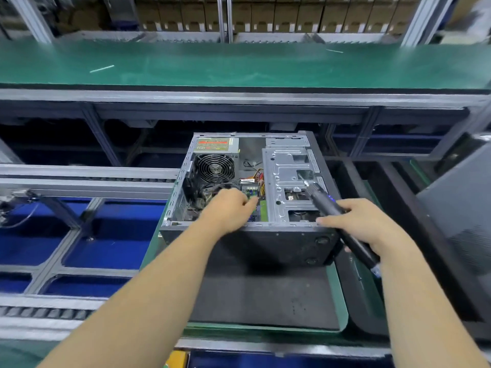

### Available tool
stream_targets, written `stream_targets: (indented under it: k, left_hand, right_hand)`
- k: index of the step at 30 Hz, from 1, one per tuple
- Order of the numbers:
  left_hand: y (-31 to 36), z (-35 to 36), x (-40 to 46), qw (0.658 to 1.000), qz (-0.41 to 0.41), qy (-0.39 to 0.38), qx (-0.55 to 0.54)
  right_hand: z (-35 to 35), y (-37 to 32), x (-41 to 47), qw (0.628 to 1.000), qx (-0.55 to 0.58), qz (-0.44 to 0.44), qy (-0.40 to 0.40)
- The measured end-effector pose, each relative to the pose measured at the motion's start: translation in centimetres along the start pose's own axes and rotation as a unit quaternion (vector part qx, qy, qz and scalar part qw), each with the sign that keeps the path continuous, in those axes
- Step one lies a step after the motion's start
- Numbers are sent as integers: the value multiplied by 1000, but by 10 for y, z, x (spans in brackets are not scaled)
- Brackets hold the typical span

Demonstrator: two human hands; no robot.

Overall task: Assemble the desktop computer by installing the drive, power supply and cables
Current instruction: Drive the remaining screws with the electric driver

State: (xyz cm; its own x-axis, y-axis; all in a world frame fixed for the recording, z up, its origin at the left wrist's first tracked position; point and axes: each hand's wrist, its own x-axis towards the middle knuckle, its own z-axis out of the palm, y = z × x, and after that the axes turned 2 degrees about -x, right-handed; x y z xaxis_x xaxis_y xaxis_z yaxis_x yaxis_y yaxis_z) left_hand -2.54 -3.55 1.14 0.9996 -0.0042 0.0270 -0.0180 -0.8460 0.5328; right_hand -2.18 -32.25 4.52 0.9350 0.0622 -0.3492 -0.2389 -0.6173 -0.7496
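Note:
An open desktop case (276, 243) lies on its side on a dark mat. The power supply (216, 158), with its round fan grille and red label, sits in the far left corner. Coloured cables (256, 179) run beside the silver drive cage (291, 171) on the right. My left hand (228, 208) reaches into the case over the motherboard, fingers curled down at a connector; what it pinches is hidden. My right hand (364, 224) grips a black electric screwdriver (332, 208), its bit touching the drive cage.
A green conveyor belt (239, 65) runs across the back, with stacked cardboard boxes behind it. Metal rails (87, 181) and blue bins lie to the left. A dark side panel (462, 224) leans at the right. The dark mat (260, 298) sits on a green-edged pallet.

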Motion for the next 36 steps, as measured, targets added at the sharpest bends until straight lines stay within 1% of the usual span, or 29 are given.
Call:
stream_targets:
  k: [2, 5, 7, 9, 11, 13, 15, 18, 20, 23, 26, 27, 28, 29, 30, 31, 32, 33, 34, 36]
  left_hand:
    - [5, 13, 1, 1000, -7, -23, 19]
    - [-2, 13, 4, 998, -10, -64, 26]
    - [-3, 10, 5, 996, -11, -90, 19]
    - [-3, 10, 2, 995, -24, -100, 17]
    - [-7, 10, 0, 994, -40, -97, 21]
    - [-9, 9, -3, 996, -58, -67, 30]
    - [-10, 10, -1, 997, -73, -35, 17]
    - [-11, 15, 3, 995, -97, -22, 3]
    - [-12, 17, 5, 993, -114, -8, -12]
    - [-14, 19, 6, 991, -133, -3, -25]
    - [-7, 18, 11, 986, -159, -5, -58]
    - [-1, 15, 15, 979, -184, -12, -89]
    - [5, 13, 20, 967, -214, -18, -134]
    - [10, 11, 26, 932, -263, -11, -250]
    - [15, 9, 29, 867, -303, -7, -395]
    - [23, 6, 29, 802, -312, -14, -509]
    - [28, 4, 29, 726, -335, -4, -600]
    - [32, 3, 28, 665, -330, -3, -670]
    - [38, 2, 25, 629, -318, -6, -710]
    - [46, 3, 23, 587, -281, -21, -759]
  right_hand:
    - [0, -1, 2, 999, 35, -3, 17]
    - [-2, 6, 3, 997, 69, 0, 36]
    - [-6, 13, 2, 995, 101, 7, 24]
    - [-14, 22, 1, 988, 152, 15, 1]
    - [-20, 36, 5, 976, 217, 26, 2]
    - [-19, 52, 13, 958, 278, 60, 34]
    - [-11, 67, 22, 949, 290, 102, 69]
    - [11, 97, 35, 953, 243, 157, 88]
    - [29, 118, 42, 961, 189, 177, 94]
    - [51, 134, 44, 977, 58, 169, 121]
    - [59, 135, 42, 976, -15, 154, 151]
    - [60, 135, 43, 976, -34, 152, 155]
    - [60, 135, 44, 975, -51, 153, 152]
    - [60, 134, 45, 975, -65, 156, 144]
    - [59, 135, 47, 975, -76, 160, 137]
    - [58, 135, 48, 973, -91, 166, 130]
    - [57, 135, 49, 971, -114, 171, 120]
    - [55, 134, 51, 970, -135, 173, 107]
    - [53, 134, 53, 970, -139, 172, 96]
    - [50, 133, 55, 979, -107, 162, 59]
